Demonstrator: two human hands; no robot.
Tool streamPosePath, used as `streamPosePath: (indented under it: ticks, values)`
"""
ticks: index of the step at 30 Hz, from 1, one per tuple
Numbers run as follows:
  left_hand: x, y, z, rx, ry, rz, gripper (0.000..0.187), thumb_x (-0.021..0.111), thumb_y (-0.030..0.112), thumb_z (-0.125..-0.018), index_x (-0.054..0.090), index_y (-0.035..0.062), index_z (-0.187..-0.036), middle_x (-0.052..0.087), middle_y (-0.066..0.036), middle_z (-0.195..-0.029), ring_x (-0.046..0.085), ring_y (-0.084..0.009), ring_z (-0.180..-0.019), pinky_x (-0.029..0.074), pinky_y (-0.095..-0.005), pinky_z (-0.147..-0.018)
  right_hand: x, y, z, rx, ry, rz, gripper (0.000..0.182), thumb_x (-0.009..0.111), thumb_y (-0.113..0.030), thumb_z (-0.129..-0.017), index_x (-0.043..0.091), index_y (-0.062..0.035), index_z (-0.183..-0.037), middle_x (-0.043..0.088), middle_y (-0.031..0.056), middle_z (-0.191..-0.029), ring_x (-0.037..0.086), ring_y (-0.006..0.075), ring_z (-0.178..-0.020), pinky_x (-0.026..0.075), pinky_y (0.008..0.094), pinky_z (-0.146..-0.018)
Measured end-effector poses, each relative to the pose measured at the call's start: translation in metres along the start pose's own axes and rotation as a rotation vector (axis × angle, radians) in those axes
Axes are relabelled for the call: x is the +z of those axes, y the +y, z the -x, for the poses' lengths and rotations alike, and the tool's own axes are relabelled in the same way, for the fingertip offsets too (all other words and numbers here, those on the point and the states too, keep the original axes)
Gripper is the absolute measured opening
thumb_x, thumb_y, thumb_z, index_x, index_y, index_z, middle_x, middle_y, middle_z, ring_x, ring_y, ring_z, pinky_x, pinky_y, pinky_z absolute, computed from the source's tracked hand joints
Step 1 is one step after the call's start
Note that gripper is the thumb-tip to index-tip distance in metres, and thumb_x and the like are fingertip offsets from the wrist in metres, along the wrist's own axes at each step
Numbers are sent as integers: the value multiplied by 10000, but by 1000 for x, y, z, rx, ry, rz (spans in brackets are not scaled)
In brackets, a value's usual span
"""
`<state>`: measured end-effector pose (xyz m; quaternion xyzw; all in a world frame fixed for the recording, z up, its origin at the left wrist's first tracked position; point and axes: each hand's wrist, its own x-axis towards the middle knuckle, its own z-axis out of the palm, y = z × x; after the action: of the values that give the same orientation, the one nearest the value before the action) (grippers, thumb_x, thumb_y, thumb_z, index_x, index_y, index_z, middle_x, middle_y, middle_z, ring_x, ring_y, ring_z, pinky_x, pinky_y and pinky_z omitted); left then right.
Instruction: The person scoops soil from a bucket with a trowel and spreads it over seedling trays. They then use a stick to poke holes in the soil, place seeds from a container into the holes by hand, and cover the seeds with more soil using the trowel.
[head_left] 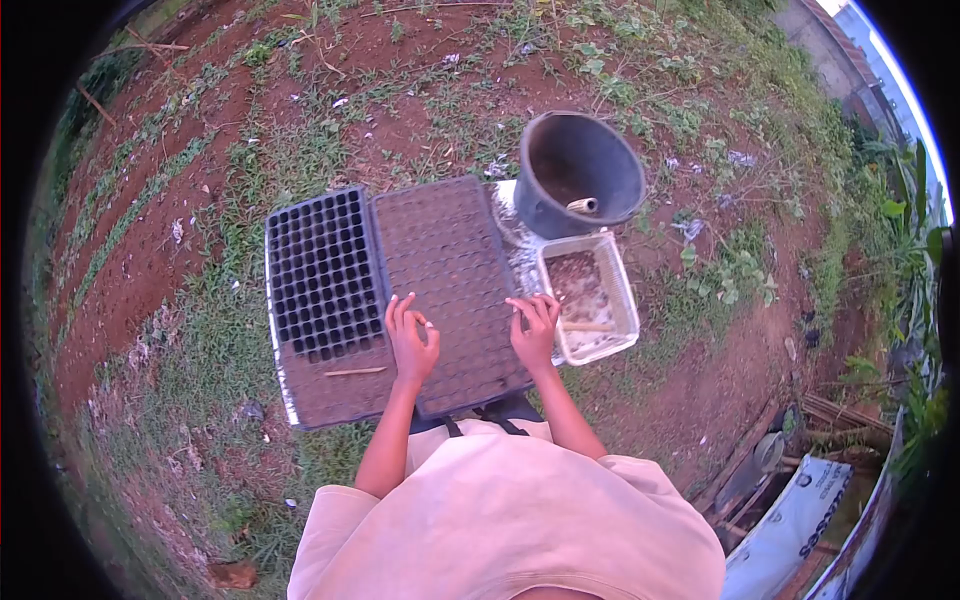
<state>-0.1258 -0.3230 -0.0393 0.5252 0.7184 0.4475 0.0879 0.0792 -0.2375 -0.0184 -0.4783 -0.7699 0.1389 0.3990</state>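
My left hand (412,345) hovers over or rests on the left edge of the soil-filled seedling tray (440,250); its fingers are stretched out, the thumb apart, and nothing shows in it. Above the same tray's right edge is my right hand (535,330), thumb and forefinger close together as in a pinch. Whatever they hold, if anything, is too small to see. A second black seedling tray (325,270) lies on the left, most cells hollow and the near rows filled with soil. A thin stick (355,372) lies across those filled rows.
Right of the trays stands a cream plastic basket (625,300) with soil and a stick inside. Behind it is a dark bucket (540,205) holding a pale roll-like object (582,205). A white support (283,385) shows beneath the trays. A printed banner (800,510) lies lower right.
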Motion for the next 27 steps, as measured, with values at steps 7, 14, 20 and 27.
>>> streamPosePath:
  ticks: [7, 14, 20, 27]
  values:
    - [100, 86, -75, 21, 4, 11, 113, 578, 64, -836, 484, 49, -896, 467, -174, -1308, 296, -405, -1332, 306, -527, -1042, -60, 80, -98, -65, 101, -16, 273, 640, 50, -751, 684, -113, -966, 620, 37, -946, 474, 297, -1036, 390, 403, -932]
    - [154, 133, -153, 22, 81, -39, 232, 587, 109, -863, 512, 30, -1068, 448, -208, -1297, 320, -411, -1298, 302, -518, -1055, -71, 112, -182, -44, 84, -78, 217, 649, -29, -801, 665, -92, -1008, 619, 69, -972, 482, 297, -1024, 389, 398, -930]
    - [200, 137, -213, -108, 92, -101, 519, 606, 160, -831, 392, 20, -1283, 379, -255, -1361, 311, -448, -1294, 277, -538, -1078, -46, 126, -244, 213, -591, 306, 556, 551, -548, -847, 694, -38, -1018, 680, 161, -1055, 558, 361, -1068, 420, 466, -929]
    - [230, 137, -220, -212, 60, -301, 747, 586, 141, -814, 212, 2, -1446, 299, -270, -1434, 283, -504, -1309, 275, -541, -1103, -37, 142, -267, 394, -1039, 413, 479, 612, -412, -811, 682, -31, -1094, 667, 171, -1131, 572, 337, -1157, 442, 420, -970]
